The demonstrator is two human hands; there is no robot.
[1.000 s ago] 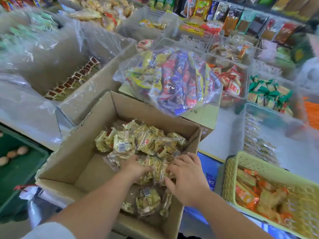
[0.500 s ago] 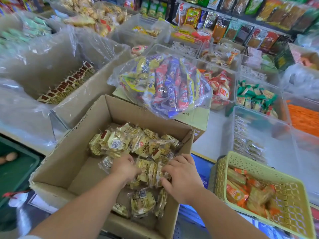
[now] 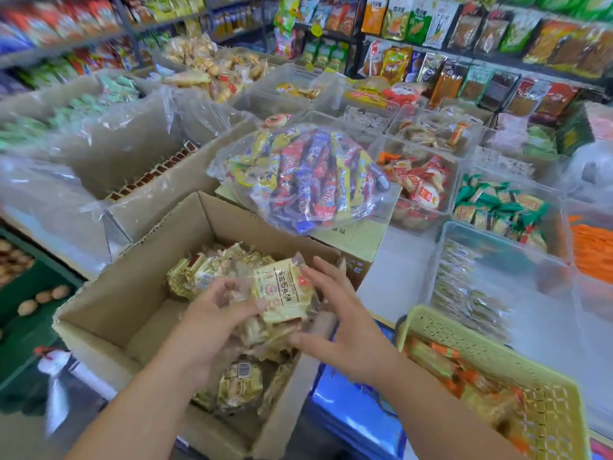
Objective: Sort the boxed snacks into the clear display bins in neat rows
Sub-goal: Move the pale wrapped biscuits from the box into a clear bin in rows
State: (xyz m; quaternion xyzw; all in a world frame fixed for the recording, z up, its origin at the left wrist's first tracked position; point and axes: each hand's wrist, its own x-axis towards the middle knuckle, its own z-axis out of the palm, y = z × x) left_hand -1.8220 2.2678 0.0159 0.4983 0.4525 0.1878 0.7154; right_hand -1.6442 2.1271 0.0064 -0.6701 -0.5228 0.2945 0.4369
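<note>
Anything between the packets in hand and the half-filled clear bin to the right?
No clear obstacle. The left hand grips the snack packets, right hand against them; only the right wall of the cardboard box and a strip of counter separate them from the clear bin.

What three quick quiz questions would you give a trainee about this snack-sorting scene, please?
1. Fill the gap: the left hand grips a stack of ___ over the cardboard box.
2. True or false: the right hand is clenched in a fist.
3. What lies on the closed carton behind the box? A a clear bag of snacks; B a bottle; C a basket.
Key: 1 snack packets; 2 false; 3 A.
</note>
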